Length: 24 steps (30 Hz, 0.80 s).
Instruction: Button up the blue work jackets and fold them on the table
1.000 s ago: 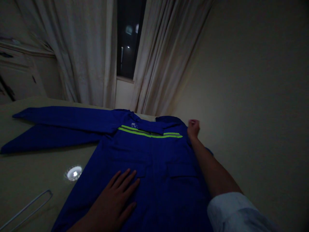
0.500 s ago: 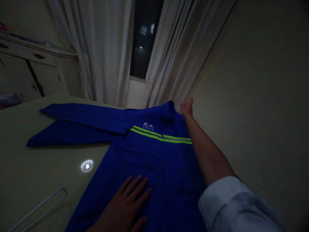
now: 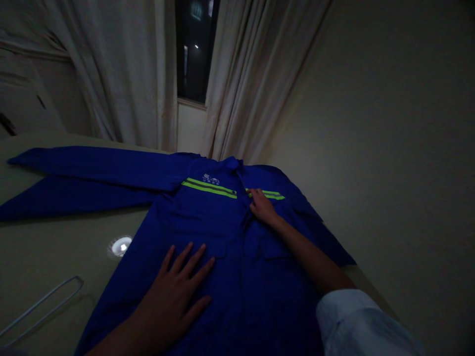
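Observation:
A royal-blue work jacket (image 3: 208, 222) lies spread face up on a beige surface (image 3: 55, 252), with its sleeves stretched out to the left. Two reflective lime-green stripes (image 3: 210, 188) cross its chest below a small white logo. My left hand (image 3: 174, 299) rests flat on the lower front, fingers spread. My right hand (image 3: 262, 206) is on the chest at the front opening, over the stripe. Its fingers touch the cloth, and any grip on the edge is hidden. A white shirt cuff (image 3: 356, 321) covers my right forearm.
A white wire hanger (image 3: 40, 309) lies at the lower left of the beige surface, near a round light reflection (image 3: 120, 246). Behind stand cream curtains (image 3: 111, 74) around a dark window (image 3: 195, 49). A plain wall (image 3: 371, 148) fills the right.
My right hand has moved from the far shoulder down and inward to the chest opening. The jacket's right side now lies spread out further right. My left hand stays on the front.

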Motion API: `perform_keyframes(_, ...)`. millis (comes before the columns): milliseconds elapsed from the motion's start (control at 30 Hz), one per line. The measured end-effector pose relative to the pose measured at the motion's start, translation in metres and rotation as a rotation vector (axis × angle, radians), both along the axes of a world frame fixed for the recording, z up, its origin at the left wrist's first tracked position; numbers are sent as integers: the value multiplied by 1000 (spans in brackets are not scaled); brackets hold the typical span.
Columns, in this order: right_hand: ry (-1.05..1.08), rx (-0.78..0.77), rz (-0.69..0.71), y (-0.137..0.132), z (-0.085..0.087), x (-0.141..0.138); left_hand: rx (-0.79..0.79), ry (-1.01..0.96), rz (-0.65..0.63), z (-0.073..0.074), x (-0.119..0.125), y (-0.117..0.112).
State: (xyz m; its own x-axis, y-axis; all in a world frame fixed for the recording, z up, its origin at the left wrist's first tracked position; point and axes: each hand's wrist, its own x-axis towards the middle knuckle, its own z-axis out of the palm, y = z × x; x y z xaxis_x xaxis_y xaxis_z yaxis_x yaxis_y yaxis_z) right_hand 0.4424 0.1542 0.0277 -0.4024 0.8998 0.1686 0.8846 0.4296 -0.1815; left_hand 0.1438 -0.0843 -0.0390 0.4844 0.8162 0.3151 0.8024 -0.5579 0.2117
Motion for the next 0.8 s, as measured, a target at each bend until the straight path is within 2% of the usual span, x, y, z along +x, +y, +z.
perform_keyframes(67,10,44,176,-25,3,2,12,19,-5,-3,0,0)
perform_keyframes(133,-23,-1,418,-47,0,0,12,47,-5,-5,0,1)
perform_keyframes(200,-40,-56,540,-61,-6,0,9,74,-4,-6,-2,2)
perform_keyframes(267,13,-58,471,-66,-13,6,0,94,-8,-8,-5,2)
perform_keyframes(367,155,-35,223,-70,-17,21,-18,95,-8,-5,-7,1)
perform_keyframes(400,177,-37,183,-73,-17,24,-22,86,-1,-2,-5,1)
perform_keyframes(433,181,-41,181,-76,-17,26,-30,76,10,3,-1,2)
perform_keyframes(500,157,-52,265,-85,-19,23,-64,66,41,18,14,9)
perform_keyframes(567,133,-70,351,-94,-21,15,-115,72,64,36,36,27)
perform_keyframes(667,124,-86,360,-102,-25,6,-196,22,58,56,75,75)
perform_keyframes(733,118,-76,340,-103,-27,6,-273,-65,72,59,97,113)
perform_keyframes(800,97,-41,322,-103,-30,8,-343,-136,100,57,113,146)
